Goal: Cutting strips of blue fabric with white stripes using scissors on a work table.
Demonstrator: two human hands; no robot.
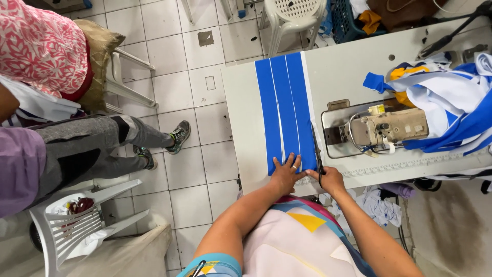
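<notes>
Near the frame's centre, on the white table (241, 128), I am pressing my left hand (285, 174) flat on the blue fabric strips (285, 110) while my right hand (332, 179) is gripping black scissors (316, 151) at the strips' right edge.

On the surface (241, 102) the fabric strips (285, 110) lie lengthwise toward twelve o'clock. The left hand (285, 174) rests flat on their near end; at its three o'clock the right hand (332, 179) holds scissors (316, 151) along the strips' edge. The sewing machine (384, 128) sits further at three o'clock, piled cloth (451, 102) beyond it. A seated person (77, 149) is at nine o'clock.
</notes>
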